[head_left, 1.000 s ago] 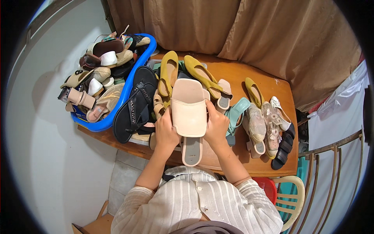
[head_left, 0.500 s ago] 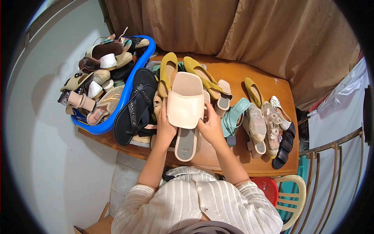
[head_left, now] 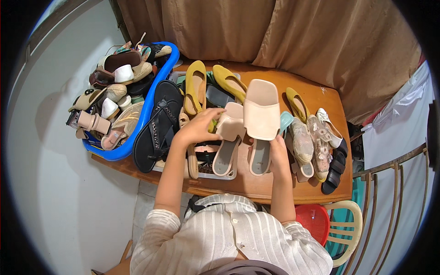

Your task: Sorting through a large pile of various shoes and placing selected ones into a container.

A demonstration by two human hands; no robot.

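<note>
A beige square-toed slide sandal (head_left: 262,117) is lifted over the table in my right hand (head_left: 278,153), whose fingers grip its side near the grey-lined insole. To its left, the matching beige slide sandal (head_left: 230,121) lies tilted over the edge of a pale plastic basket (head_left: 227,177). My left hand (head_left: 201,127) is at that sandal's left edge, thumb and fingers spread apart; whether the fingertips press on it I cannot tell. Mustard-yellow flats (head_left: 195,87) rest on the basket behind, and black thong sandals (head_left: 161,123) stand left of my left hand.
A blue basket (head_left: 153,107) heaped with shoes fills the table's left end. Right of my right hand stand lace shoes (head_left: 301,144), another yellow flat (head_left: 298,104), a white shoe (head_left: 330,127) and a black strapped sandal (head_left: 334,169). A red seat (head_left: 312,222) and cream chair (head_left: 350,229) are near right.
My right hand has carried the beige sandal to the right. My left hand has let go of it and moved to the matching sandal, which is now uncovered.
</note>
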